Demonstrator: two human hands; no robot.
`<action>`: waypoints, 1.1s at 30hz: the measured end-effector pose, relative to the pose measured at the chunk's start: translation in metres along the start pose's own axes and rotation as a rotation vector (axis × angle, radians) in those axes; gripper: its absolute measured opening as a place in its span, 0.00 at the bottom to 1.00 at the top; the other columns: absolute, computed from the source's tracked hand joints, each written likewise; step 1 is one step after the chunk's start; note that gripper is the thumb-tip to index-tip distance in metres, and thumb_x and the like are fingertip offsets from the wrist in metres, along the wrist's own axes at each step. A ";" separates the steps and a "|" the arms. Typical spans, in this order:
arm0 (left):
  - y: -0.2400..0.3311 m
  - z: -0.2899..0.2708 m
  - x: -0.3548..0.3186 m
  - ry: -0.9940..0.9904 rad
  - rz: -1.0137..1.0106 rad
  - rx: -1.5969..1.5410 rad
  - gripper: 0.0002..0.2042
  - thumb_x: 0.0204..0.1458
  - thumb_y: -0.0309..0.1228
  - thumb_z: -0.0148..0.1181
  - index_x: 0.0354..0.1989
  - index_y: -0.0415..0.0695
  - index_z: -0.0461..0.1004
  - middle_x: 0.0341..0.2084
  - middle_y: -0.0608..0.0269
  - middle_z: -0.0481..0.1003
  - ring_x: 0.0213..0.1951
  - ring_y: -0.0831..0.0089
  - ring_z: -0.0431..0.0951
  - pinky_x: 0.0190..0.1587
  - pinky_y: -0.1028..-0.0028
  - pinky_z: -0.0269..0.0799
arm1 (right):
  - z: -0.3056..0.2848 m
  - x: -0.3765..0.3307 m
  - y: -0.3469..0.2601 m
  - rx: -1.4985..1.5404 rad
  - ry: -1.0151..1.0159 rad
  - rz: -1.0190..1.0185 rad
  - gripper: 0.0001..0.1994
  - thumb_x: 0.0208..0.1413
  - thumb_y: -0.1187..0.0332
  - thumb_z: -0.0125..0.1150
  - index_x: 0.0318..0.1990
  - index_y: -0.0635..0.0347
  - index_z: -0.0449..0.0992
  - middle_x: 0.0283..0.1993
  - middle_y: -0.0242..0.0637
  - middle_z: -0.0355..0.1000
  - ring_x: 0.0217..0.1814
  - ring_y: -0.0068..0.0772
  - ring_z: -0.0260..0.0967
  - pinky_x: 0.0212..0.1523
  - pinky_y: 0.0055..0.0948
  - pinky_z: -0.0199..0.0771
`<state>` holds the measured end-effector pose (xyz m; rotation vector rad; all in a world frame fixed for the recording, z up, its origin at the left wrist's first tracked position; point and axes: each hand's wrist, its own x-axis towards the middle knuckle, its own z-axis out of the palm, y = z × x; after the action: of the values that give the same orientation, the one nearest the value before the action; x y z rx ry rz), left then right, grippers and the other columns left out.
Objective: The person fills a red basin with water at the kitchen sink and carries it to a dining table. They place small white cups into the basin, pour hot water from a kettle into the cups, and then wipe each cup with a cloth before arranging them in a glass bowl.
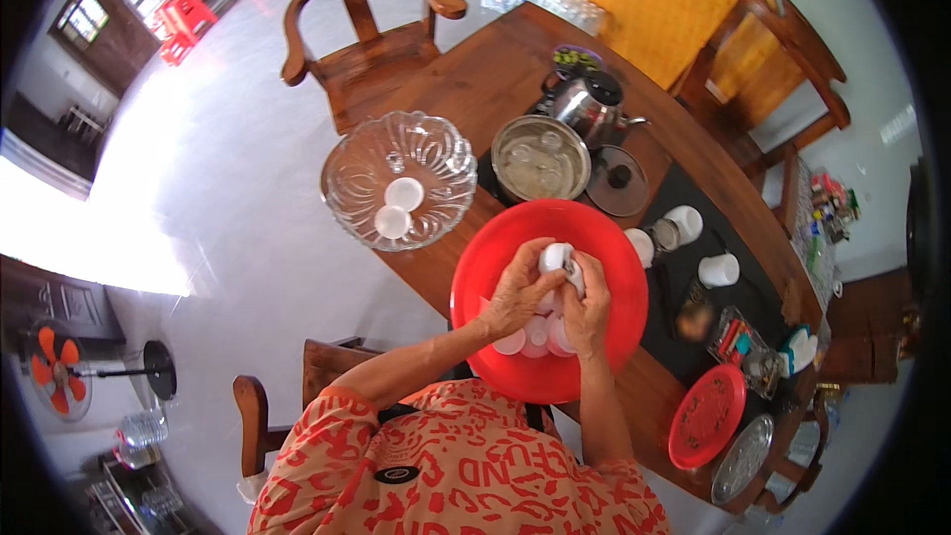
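Note:
Over a red plastic basin [624, 327], both hands hold a small white teacup [557, 258]. My left hand [517, 292] grips it from the left with curled fingers, and my right hand [588, 307] closes on its right side. Fingers cover part of the cup. Below them, several small white cups [536, 339] sit in the basin. Left of the basin stands a large clear glass bowl [347, 188] with ribbed walls, holding two small white cups [404, 193].
Beyond the basin are a steel pot [515, 186], a glass lid [618, 183] and a steel kettle [586, 107]. White mugs [719, 269] and a red tray [707, 416] lie to the right on the wooden table [485, 59]. A wooden armchair [367, 54] stands at the far left.

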<state>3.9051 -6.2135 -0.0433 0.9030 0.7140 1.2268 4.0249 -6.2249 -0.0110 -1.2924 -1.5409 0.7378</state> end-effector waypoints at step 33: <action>0.093 -0.241 0.042 0.505 0.086 1.713 0.17 0.38 0.22 0.60 0.40 0.37 0.67 0.40 0.45 0.66 0.46 0.48 0.67 0.47 0.55 0.65 | -0.005 0.014 0.048 -0.308 -0.180 0.083 0.17 0.44 0.82 0.51 0.45 0.65 0.71 0.43 0.47 0.68 0.46 0.49 0.67 0.46 0.37 0.68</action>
<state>3.6632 -6.1185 -0.0769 1.9762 2.2707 0.6704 4.0484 -6.1995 -0.0479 -1.5574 -1.8081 0.7036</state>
